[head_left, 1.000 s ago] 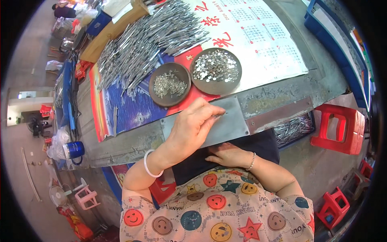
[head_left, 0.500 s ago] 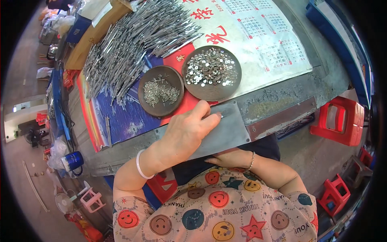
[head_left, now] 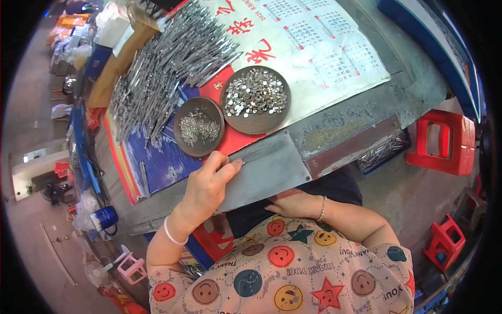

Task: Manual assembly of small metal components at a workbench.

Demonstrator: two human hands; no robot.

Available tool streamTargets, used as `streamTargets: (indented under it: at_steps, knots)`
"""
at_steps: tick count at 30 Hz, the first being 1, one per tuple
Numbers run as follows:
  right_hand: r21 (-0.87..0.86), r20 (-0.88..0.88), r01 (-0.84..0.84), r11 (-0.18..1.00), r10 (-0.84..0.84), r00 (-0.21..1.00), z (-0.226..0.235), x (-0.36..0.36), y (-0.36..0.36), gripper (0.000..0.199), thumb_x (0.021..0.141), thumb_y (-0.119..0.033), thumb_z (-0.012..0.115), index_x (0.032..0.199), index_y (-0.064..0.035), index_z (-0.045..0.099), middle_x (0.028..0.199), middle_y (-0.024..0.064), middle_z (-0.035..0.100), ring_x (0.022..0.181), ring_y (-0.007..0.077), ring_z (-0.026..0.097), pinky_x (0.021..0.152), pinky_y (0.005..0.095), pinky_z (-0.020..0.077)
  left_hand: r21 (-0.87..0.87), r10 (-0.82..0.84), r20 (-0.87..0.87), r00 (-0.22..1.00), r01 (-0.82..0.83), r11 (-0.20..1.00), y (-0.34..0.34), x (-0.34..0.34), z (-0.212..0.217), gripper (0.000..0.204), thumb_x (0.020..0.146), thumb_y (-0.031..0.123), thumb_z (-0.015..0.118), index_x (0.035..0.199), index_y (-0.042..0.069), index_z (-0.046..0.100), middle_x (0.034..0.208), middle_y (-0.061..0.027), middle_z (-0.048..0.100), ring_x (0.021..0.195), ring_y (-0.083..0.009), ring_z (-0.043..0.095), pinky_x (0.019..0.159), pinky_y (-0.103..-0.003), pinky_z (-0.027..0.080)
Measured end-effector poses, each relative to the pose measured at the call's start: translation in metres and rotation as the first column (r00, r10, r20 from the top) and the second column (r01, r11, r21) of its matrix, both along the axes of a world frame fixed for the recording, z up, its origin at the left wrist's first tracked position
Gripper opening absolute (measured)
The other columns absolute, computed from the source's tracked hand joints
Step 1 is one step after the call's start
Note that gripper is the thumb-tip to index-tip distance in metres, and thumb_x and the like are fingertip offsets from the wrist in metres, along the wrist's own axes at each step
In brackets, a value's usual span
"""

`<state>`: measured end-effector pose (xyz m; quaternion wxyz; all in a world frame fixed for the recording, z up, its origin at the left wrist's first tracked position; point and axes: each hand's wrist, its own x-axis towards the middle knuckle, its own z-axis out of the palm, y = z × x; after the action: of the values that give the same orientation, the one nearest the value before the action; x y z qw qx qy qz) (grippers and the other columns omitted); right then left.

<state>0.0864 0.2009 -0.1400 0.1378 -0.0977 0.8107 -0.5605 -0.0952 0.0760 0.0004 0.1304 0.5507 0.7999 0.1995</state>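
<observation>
My left hand [head_left: 205, 184] is closed in a pinch over the left part of a grey metal plate [head_left: 266, 175] at the table's front edge. A small glint shows at its fingertips, too small to name. My right hand [head_left: 297, 204] rests low at my lap, just below the plate's front edge; most of its fingers are hidden. Beyond the left hand stands a round brown dish [head_left: 183, 145] of small metal pins [head_left: 200, 129]. A larger brown dish [head_left: 261, 124] beside it holds small shiny metal discs [head_left: 256, 93].
A big heap of thin metal strips [head_left: 162, 68] lies on the far left of the table. Under the dishes is a printed calendar sheet [head_left: 308, 99]. A bin of metal pieces [head_left: 384, 153] sits below the table edge, near a red stool [head_left: 444, 142]. A blue mug [head_left: 105, 217] stands at left.
My left hand has moved left along the metal plate, still pinched. The right hand stays near my lap. The whole view has shifted slightly, with the dishes now further left in it.
</observation>
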Motion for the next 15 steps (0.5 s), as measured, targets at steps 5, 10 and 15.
streamTargets:
  at_steps: [5, 10, 15]
  knots:
    - [0.081, -0.088, -0.050, 0.995, 0.058, 0.994, -0.009, 0.004, -0.001, 0.042, 0.086, -0.024, 0.057, 0.115, 0.0052, 0.050, 0.114, 0.0265, 0.055, 0.105, 0.0406, 0.055, 0.091, 0.0446, 0.0442, 0.007, 0.012, -0.005, 1.000, -0.012, 1.000, 0.015, 0.006, 0.006, 0.027, 0.076, -0.005, 0.057, 0.100, 0.005, 0.064, 0.085, -0.0100, 0.052, 0.070, -0.0280, 0.061, 0.058, -0.037, 0.050]
    - [0.076, 0.019, -0.159, 0.984, 0.158, 0.987, -0.006, -0.006, -0.004, 0.041, 0.086, -0.025, 0.057, 0.114, 0.0045, 0.051, 0.111, 0.0266, 0.056, 0.102, 0.0399, 0.057, 0.089, 0.0454, 0.0447, 0.099, -0.090, -0.054, 0.994, 0.095, 0.991, 0.065, 0.015, 0.004, 0.026, 0.077, -0.001, 0.056, 0.102, 0.006, 0.062, 0.086, -0.0096, 0.052, 0.069, -0.0273, 0.061, 0.056, -0.037, 0.049]
    - [-0.009, -0.056, -0.013, 1.000, 0.013, 0.998, -0.008, -0.007, -0.003, 0.041, 0.085, -0.020, 0.059, 0.119, 0.0026, 0.051, 0.119, 0.0264, 0.051, 0.113, 0.0405, 0.049, 0.096, 0.0427, 0.0395, 0.032, -0.153, -0.031, 0.988, 0.154, 0.988, 0.048, 0.005, -0.004, 0.025, 0.079, 0.004, 0.057, 0.103, 0.006, 0.060, 0.087, -0.0085, 0.050, 0.071, -0.0256, 0.060, 0.052, -0.036, 0.049]
